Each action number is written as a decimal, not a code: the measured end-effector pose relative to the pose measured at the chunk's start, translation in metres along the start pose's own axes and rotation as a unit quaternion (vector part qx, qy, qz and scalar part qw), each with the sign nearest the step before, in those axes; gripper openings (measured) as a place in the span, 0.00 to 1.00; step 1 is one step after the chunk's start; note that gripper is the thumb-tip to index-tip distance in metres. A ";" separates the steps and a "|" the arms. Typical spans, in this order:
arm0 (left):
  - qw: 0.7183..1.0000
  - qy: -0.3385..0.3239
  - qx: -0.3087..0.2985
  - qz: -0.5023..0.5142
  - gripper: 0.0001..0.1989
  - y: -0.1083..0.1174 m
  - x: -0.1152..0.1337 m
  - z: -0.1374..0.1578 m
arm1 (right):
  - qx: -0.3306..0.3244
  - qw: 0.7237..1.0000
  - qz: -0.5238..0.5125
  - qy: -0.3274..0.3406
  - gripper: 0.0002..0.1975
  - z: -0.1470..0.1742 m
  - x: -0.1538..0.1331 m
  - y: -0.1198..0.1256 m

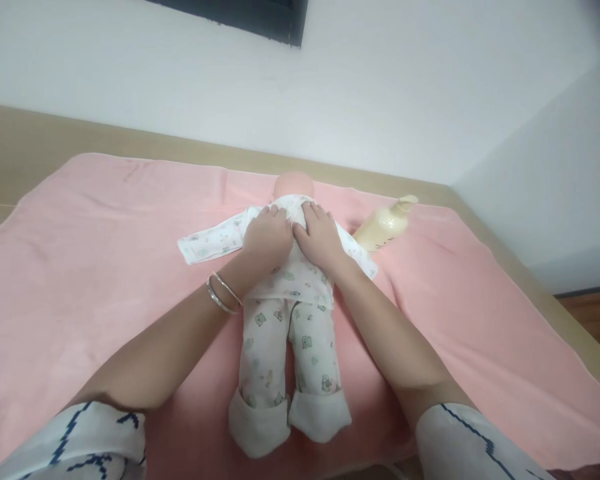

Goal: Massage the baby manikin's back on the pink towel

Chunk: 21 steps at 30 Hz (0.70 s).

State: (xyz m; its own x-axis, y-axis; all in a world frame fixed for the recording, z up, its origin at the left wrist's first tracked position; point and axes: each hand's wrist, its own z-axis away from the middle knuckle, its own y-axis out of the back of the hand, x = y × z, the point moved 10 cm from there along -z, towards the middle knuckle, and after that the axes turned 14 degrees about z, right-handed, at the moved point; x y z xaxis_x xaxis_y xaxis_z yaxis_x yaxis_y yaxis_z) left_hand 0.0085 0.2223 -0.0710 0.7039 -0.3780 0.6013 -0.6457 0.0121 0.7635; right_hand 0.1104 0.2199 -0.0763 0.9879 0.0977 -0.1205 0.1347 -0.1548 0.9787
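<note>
A baby doll in white printed clothes lies stretched out, its bald head pointing away from me. Its face does not show. My left hand, with two silver bangles at the wrist, rests on the left side of the doll's upper body, fingers laid forward. On the right side of the same upper body lies my right hand, fingers flat and thumb toward the middle. Neither hand holds anything. The doll's sleeves spread out to both sides, and its trouser legs end in wide turned-up cuffs toward me.
A pink blanket covers most of the wooden surface under the doll. Beside the doll's right-hand sleeve, a pale yellow bottle lies on its side. A white wall rises behind, with a dark recessed frame at the top.
</note>
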 end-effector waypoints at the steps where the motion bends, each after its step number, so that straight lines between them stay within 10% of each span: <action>1: 1.000 -0.006 -0.014 -0.005 0.20 0.001 0.005 0.003 | -0.005 1.000 0.000 0.003 0.32 0.000 0.000 0.000; 21: 0.998 0.001 -0.060 0.026 0.21 0.005 0.007 -0.002 | -0.005 0.994 0.109 0.011 0.21 0.014 -0.015 0.020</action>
State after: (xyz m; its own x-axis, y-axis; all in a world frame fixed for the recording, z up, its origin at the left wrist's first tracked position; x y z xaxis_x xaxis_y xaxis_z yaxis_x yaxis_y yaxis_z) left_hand 0.0105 0.2216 -0.0629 0.6710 -0.3729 0.6409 -0.6414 0.1418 0.7540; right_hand 0.0994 0.2019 -0.0576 0.9916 0.0838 0.0990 -0.0842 -0.1648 0.9827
